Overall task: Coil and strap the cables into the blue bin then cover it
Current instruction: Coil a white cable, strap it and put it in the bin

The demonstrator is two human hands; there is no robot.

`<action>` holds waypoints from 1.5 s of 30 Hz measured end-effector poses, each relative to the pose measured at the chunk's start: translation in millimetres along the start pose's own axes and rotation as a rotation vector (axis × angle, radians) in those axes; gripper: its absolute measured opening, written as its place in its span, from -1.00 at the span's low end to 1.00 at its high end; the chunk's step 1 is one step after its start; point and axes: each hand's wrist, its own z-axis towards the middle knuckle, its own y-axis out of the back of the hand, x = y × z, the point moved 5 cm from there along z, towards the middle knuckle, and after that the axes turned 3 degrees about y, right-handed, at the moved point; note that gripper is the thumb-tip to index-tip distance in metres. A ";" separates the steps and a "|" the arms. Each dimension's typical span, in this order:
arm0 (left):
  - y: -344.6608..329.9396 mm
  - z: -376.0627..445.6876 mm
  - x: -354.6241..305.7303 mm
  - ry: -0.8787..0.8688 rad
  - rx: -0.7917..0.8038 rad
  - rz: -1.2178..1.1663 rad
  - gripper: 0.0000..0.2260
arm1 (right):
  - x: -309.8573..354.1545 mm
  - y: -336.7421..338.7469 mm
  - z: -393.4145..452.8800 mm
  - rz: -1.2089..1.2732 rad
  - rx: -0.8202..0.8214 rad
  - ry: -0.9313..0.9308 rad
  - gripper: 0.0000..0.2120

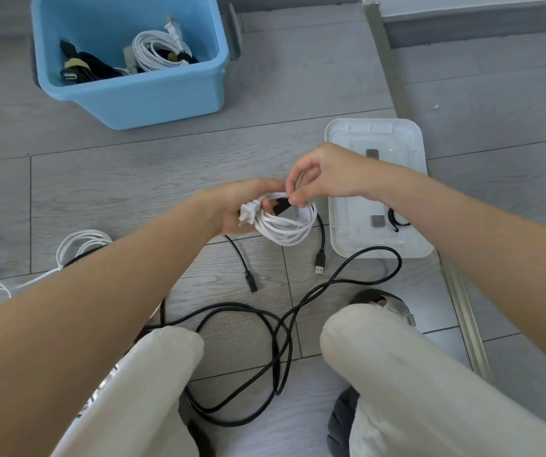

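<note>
My left hand (238, 209) grips the light, springy coiled white plastic cable (286, 222) at its bunched side, right hand (317, 174) pinching the black strap (281, 206).

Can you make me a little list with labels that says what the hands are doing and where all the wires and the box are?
left hand: grips the coiled white cable
right hand: pinches a black strap on that coil
blue plastic bin: on the grey floor, uncovered, holding strapped black and white coils
white plastic lid: flat on the floor, right of the hands
loose black cable: uncoiled by the knees
loose white cable: far left on the floor
</note>
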 end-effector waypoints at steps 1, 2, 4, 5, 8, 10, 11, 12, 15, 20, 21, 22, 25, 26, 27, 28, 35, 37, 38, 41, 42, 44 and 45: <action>-2.4 -1.1 0.7 0.013 0.038 -0.001 -0.80 | 2.0 1.0 1.5 -0.098 -0.010 0.010 -0.86; -3.3 -2.3 1.3 0.022 0.070 -0.010 -0.79 | 5.0 1.3 3.0 -0.198 -0.026 0.024 -0.81; -3.6 -2.4 2.2 0.036 0.113 -0.030 -0.79 | 12.5 -1.1 4.9 -0.327 -0.051 0.078 -0.70; -2.8 -2.7 2.9 0.042 0.129 -0.034 -0.79 | 16.0 -4.4 5.9 -0.364 -0.048 0.105 -0.66; 0.8 -5.3 6.1 0.085 0.163 -0.016 -0.78 | 19.4 -13.6 9.6 -0.465 -0.052 0.130 -0.64; 3.7 -6.9 6.8 0.134 0.183 -0.022 -0.79 | 18.7 -16.5 12.3 -0.546 -0.114 0.126 -0.70; 5.0 -7.6 5.8 0.157 0.184 -0.021 -0.80 | 17.8 -17.9 14.0 -0.571 -0.139 0.126 -0.69; 5.5 -8.6 4.5 0.182 0.177 -0.002 -0.82 | 17.3 -19.8 15.2 -0.578 -0.146 0.126 -0.65; 4.0 -11.7 3.9 0.260 0.162 0.090 -0.85 | 17.8 -26.9 19.4 -0.595 -0.060 0.110 -0.62; 3.0 -14.4 12.7 0.292 0.206 0.136 -0.83 | 7.7 -40.1 20.4 -0.417 0.135 -0.023 -0.77; 4.7 -14.7 14.9 0.288 0.208 0.114 -0.85 | 7.4 -42.2 20.9 -0.426 0.129 -0.028 -0.75; 6.6 -14.7 16.6 0.276 0.200 0.096 -0.86 | 8.7 -43.7 21.0 -0.451 0.115 -0.024 -0.73; 15.5 -12.9 15.1 0.216 0.111 0.117 -0.83 | 14.5 -43.7 22.8 -0.529 0.070 0.016 -0.67; 16.8 -13.0 12.6 0.198 0.082 0.133 -0.82 | 16.3 -42.7 23.1 -0.543 0.054 0.026 -0.66; 17.5 -13.0 9.3 0.179 0.058 0.146 -0.82 | 17.3 -41.1 23.9 -0.552 0.035 0.033 -0.65; 16.9 -13.6 6.0 0.163 0.039 0.150 -0.83 | 17.6 -40.0 25.2 -0.563 0.016 0.037 -0.66; 15.6 -9.9 1.0 0.100 -0.091 0.154 -0.86 | 9.4 -37.4 25.2 -0.523 -0.084 -0.002 -0.69; 17.1 -7.4 -0.3 0.065 -0.145 0.204 -0.86 | 9.9 -34.5 23.7 -0.547 -0.105 -0.001 -0.79; 17.6 -7.3 -1.4 0.047 -0.176 0.225 -0.86 | 10.0 -33.9 23.8 -0.562 -0.108 0.000 -0.81; 19.5 -8.6 -5.1 -0.007 -0.246 0.231 -0.89 | 7.6 -33.7 26.7 -0.555 -0.099 -0.003 -0.83; 20.1 -9.2 -5.6 -0.020 -0.255 0.229 -0.91 | 7.4 -33.7 28.1 -0.547 -0.091 0.000 -0.81; 24.3 -10.0 -5.4 -0.042 -0.277 0.215 -0.95 | 6.1 -33.4 31.1 -0.530 -0.074 0.018 -0.75; 26.7 -11.0 -4.9 -0.048 -0.292 0.209 -0.96 | 5.3 -32.4 30.9 -0.504 -0.067 0.021 -0.69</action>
